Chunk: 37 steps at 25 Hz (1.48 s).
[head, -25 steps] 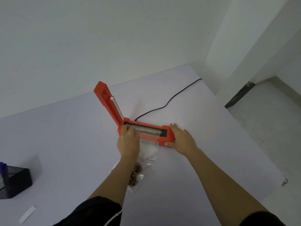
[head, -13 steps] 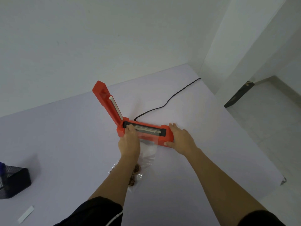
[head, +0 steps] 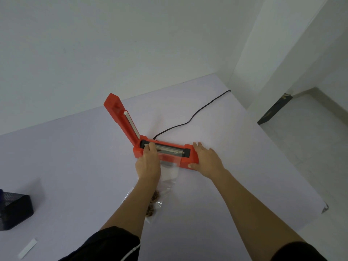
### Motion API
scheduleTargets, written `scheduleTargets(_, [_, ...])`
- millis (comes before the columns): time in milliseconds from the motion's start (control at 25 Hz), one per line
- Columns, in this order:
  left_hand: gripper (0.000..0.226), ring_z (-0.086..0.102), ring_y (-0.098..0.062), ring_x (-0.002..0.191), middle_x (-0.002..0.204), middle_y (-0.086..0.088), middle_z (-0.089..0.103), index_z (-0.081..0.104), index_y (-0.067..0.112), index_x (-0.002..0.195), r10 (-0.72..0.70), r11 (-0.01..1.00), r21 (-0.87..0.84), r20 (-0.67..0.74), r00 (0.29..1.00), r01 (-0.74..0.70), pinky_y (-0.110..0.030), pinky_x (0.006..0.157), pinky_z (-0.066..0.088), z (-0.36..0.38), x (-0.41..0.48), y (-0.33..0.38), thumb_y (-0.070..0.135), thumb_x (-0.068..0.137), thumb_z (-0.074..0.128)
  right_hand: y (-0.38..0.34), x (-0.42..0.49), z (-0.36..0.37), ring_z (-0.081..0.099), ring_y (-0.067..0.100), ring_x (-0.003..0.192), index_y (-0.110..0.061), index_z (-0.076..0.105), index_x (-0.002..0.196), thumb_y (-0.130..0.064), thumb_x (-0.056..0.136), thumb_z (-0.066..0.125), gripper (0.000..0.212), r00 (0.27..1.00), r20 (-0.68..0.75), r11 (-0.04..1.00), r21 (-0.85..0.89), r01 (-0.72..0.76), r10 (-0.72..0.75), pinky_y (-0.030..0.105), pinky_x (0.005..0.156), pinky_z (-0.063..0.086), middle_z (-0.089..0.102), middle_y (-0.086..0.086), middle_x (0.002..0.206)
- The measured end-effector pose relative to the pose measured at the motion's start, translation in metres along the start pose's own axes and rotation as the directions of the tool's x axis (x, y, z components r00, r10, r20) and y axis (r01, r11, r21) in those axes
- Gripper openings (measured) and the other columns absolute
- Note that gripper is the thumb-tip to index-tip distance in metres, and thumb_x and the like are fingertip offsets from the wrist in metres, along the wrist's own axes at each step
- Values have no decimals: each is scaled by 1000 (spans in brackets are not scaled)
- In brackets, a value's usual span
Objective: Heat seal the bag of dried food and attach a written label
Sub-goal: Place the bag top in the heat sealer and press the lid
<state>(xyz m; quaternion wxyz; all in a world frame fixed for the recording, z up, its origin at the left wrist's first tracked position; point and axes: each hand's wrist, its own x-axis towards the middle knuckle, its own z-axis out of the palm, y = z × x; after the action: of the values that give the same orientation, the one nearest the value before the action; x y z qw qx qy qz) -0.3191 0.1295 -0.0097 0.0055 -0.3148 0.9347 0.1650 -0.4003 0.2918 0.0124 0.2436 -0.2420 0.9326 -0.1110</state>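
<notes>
1. Barely any movement over the last second: the left hand (head: 148, 162) still lies flat on the mouth of the clear bag (head: 170, 173), fingertips pressing the film onto the sealing strip, palm down rather than curled round it.
2. The right hand (head: 204, 160) has stayed put too, clamped over the right end of the orange sealer (head: 165, 152), thumb on its front face, steadying it.
3. The sealer's lid (head: 121, 117) remains up, tilted toward the far left corner of the table (head: 75, 157). So my read is that nothing has been sealed yet; this is lining-up.
4. The bag trails back toward the near edge, dried food (head: 152, 204) bunched at its bottom, partly under the left forearm.
5. The cord (head: 190, 120) runs off to the far right corner.
6. Label work is untouched: a white strip (head: 27, 248) lies at the near left edge, beside a black box (head: 15, 210).
7. Likely next: bring the lid down without letting the film creep.
</notes>
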Motion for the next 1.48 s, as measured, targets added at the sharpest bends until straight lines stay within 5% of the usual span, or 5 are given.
scheduleTargets(400, [32, 58, -34, 105, 126, -16, 55, 56, 9, 115, 185, 983, 62, -327, 927, -174, -43, 76, 53, 23, -27, -7, 19, 85, 55, 1, -2, 0, 29, 26, 140, -14, 13, 147, -42, 83, 64, 87, 1000, -23, 1000, 3, 9, -8, 40, 117, 14, 18, 11, 156])
scheduleTargets(640, [86, 44, -33, 130, 141, -20, 45, 35, 2, 138, 350, 923, 210, -117, 929, -321, -47, 103, 28, 60, -58, 12, 64, 78, 41, -1, -3, -2, 30, 29, 139, -14, 13, 147, -42, 83, 64, 86, 1000, -13, 1000, 4, 15, -15, 41, 117, 16, 19, 10, 156])
scheduleTargets(800, [64, 44, -32, 130, 142, -20, 43, 30, -2, 136, 353, 921, 242, -183, 917, -306, -49, 104, 34, 64, -48, 15, 26, 83, 51, -1, -4, -3, 34, 30, 136, -15, 14, 147, -42, 84, 63, 85, 1000, -9, 1000, -17, 13, -13, 42, 115, 22, 22, 8, 155])
scheduleTargets(1080, [40, 67, -28, 102, 107, -12, 72, 70, 5, 107, 498, 858, 285, -251, 830, -428, -48, 86, 52, 60, -34, 17, 6, 77, 43, 0, -2, 0, 32, 27, 138, -15, 12, 147, -42, 84, 63, 86, 1000, 0, 1000, 6, 16, -16, 40, 117, 16, 18, 9, 157])
scheduleTargets(1480, [30, 60, -21, 41, 65, -7, 66, 63, 6, 76, 376, 913, -22, -351, 858, -408, -22, 33, 43, 37, -25, 19, -8, 58, 81, 3, -1, 2, 29, 26, 140, -17, 11, 148, -43, 83, 63, 87, 1000, -13, 1000, 21, 13, -12, 40, 118, 13, 15, 8, 158])
